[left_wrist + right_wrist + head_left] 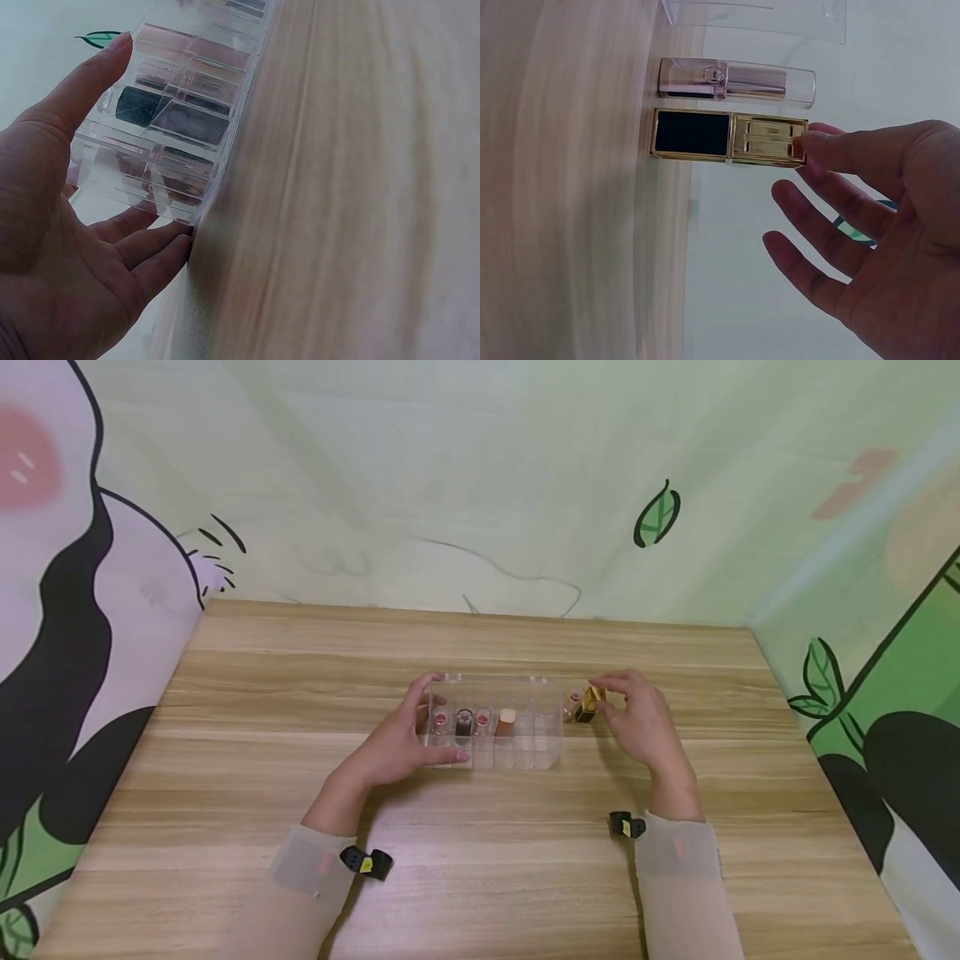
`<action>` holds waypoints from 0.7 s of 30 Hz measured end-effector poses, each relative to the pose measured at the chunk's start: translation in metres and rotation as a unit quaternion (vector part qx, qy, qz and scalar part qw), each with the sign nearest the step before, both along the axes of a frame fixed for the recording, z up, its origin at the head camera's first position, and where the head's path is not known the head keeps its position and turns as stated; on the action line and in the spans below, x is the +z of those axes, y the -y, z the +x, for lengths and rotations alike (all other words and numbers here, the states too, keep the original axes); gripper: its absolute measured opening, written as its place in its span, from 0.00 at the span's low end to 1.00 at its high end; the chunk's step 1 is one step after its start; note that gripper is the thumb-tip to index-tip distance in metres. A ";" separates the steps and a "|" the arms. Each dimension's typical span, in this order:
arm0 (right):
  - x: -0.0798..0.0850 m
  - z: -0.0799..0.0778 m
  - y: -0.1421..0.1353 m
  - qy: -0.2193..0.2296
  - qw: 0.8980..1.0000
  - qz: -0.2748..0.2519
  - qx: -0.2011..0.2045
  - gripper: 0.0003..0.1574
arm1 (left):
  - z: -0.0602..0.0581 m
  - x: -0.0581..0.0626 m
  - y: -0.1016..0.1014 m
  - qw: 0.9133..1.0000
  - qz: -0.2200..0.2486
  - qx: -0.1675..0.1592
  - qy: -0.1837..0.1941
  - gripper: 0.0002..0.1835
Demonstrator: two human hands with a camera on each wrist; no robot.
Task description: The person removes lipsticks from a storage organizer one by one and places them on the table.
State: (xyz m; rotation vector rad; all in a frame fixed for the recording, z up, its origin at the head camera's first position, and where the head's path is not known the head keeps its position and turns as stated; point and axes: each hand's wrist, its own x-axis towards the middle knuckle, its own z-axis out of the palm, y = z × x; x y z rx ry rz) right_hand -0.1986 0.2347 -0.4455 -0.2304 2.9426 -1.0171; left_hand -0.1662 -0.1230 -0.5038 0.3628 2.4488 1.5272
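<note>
Clear plastic is the material of the box, which in the head view sits on the wooden table before you; your left hand is clamped on its left end, with the thumb along the front. Four lipsticks show inside its compartments. Outside, just beyond the right end, your right hand pinches the black-and-gold lipstick, and a pink lipstick stands between this one and the box. In the left wrist view, your thumb and fingers hold the box from different sides; I judge it light and stiff, so it may slide easily or crack from a hard knock, and its end is a sensible place to steady it. In the right wrist view, your thumb and forefinger come together on the gold top, while the other fingers stay apart from it. The black-and-gold lipstick is upright; whether the table carries its weight, I cannot tell. It should be light, hard and rather slippery, because the faces are polished. The gold part may be a cap which pulls off, so holding lower, across the flat sides, is probably safer.
</note>
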 end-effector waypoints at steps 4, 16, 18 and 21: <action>0.002 0.001 0.000 -0.009 1.000 -0.003 0.002 0.22 | 0.000 0.001 0.000 1.000 0.001 -0.001 0.000 0.63; 0.010 0.006 0.008 -0.052 0.998 -0.015 0.021 0.23 | 0.000 -0.001 0.000 1.000 0.001 -0.003 -0.004 0.63; 0.012 0.007 0.010 -0.055 0.998 -0.017 0.024 0.23 | -0.001 -0.002 0.000 1.000 0.002 -0.003 -0.005 0.63; 0.014 0.008 0.014 -0.057 0.998 -0.017 0.032 0.23 | -0.001 -0.002 0.000 1.000 0.003 -0.003 -0.003 0.63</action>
